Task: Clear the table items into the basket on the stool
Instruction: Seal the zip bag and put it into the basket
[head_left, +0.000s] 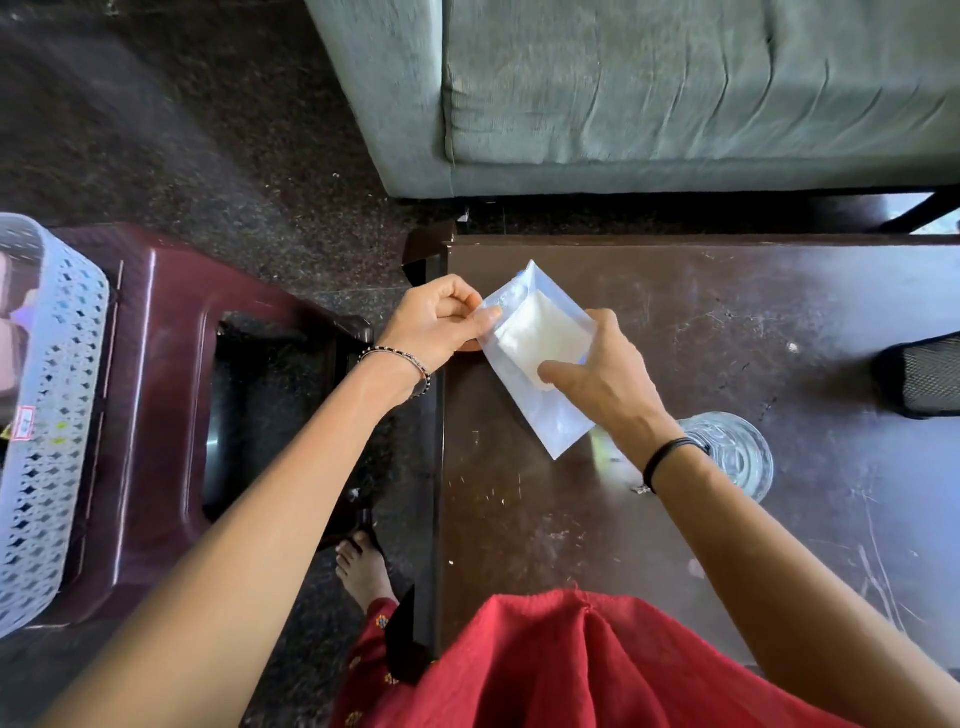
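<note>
A clear plastic pouch with a white folded pad inside is held above the left end of the dark wooden table. My left hand pinches its upper left edge. My right hand grips its right side, thumb across the white pad. A pale perforated plastic basket stands on the maroon plastic stool at the far left. A clear glass tumbler stands on the table just beyond my right wrist.
A black mesh object lies at the table's right edge. A grey-green sofa runs along the far side. A bare foot rests on the dark floor between stool and table.
</note>
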